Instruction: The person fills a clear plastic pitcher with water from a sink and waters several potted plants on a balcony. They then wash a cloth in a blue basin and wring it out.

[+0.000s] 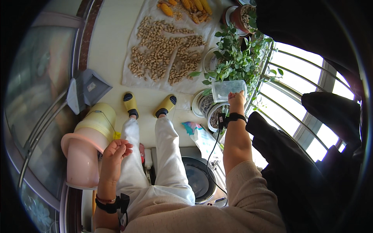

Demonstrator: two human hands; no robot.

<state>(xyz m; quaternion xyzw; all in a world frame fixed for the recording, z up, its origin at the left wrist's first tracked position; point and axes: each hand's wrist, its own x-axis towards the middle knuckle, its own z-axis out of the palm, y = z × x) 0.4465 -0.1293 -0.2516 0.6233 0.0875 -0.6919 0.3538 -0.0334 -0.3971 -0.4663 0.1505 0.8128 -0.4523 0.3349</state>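
Note:
My right hand (pixel 237 99) grips the near right side of a clear plastic container (pixel 225 90), held out by the leafy green potted plant (pixel 239 61). Below the container stands a blue-and-white ceramic pot (pixel 207 103) on a saucer, and a pot of soil (pixel 216 118) is close under my wrist. I cannot tell whether the container holds anything. My left hand (pixel 118 148) hangs in the air over my left leg with its fingers loosely curled and nothing visible in it. Beside it is the pink plastic bucket (pixel 83 163).
Unshelled peanuts (pixel 157 46) and corn cobs (pixel 196 7) lie on a white sheet (pixel 132 80). To the left are a grey dustpan (pixel 94 87) and a yellow bucket (pixel 100 116). Window bars (pixel 294 84) and dark hanging clothes (pixel 279 145) line the right. A black basin (pixel 198 177) sits by my legs.

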